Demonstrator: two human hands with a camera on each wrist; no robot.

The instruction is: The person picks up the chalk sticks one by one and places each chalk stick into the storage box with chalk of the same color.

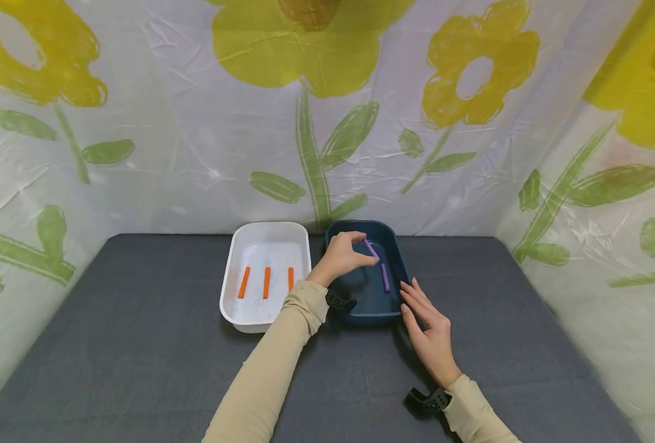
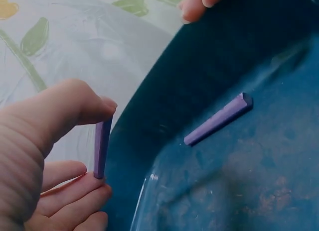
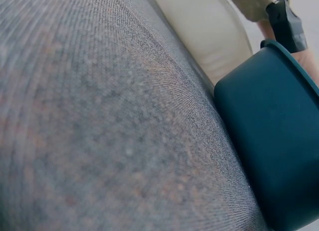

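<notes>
My left hand (image 1: 345, 258) is over the dark blue tray (image 1: 368, 319). It pinches a short purple stick (image 1: 371, 249), faceted like a crayon, end to end between thumb and finger. In the left wrist view the held stick (image 2: 102, 147) stands nearly upright near the tray's wall. A second purple stick (image 1: 385, 277) lies on the tray floor, a little nearer to me. My right hand (image 1: 431, 335) rests its extended fingers against the tray's right rim. Only the tray's outer wall (image 3: 274, 136) shows in the right wrist view, without the right hand.
A white tray (image 1: 248, 319) stands just left of the blue one, with orange sticks (image 1: 266, 283) lying spaced apart in it. My left forearm crosses in front of its right corner. Both trays sit on a dark grey cloth (image 1: 155, 344), before a flowered curtain (image 1: 194, 154).
</notes>
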